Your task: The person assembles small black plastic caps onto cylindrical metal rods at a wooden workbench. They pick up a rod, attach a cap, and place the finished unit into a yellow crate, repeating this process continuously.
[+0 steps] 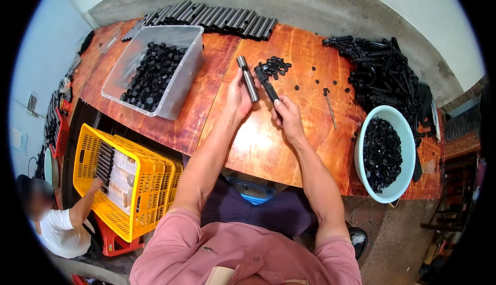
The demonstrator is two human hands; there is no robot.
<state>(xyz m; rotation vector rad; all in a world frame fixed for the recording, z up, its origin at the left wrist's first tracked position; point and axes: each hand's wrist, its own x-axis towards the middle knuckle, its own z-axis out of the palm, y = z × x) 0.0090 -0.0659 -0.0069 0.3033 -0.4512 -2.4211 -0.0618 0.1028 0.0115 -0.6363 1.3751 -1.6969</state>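
Note:
My left hand (237, 98) is closed around a dark grey metal tube (248, 80), held tilted above the wooden table. Just to its right, my right hand (288, 117) grips a long black plastic part (267, 85) with a wider head at its far end. The two pieces are side by side, their ends close; whether they touch I cannot tell. Beyond the black part's head lies a small heap of black caps (277, 66) on the table. A thin metal rod (331, 113) lies to the right of my right hand.
A clear plastic bin (178, 96) of black caps stands left on the table (217, 125). Metal tubes (227, 19) line the back. Black plastic parts (385, 73) pile up at right, behind a pale blue basin (408, 181) of small black pieces. Another person (64, 228) reaches into a yellow crate (132, 202).

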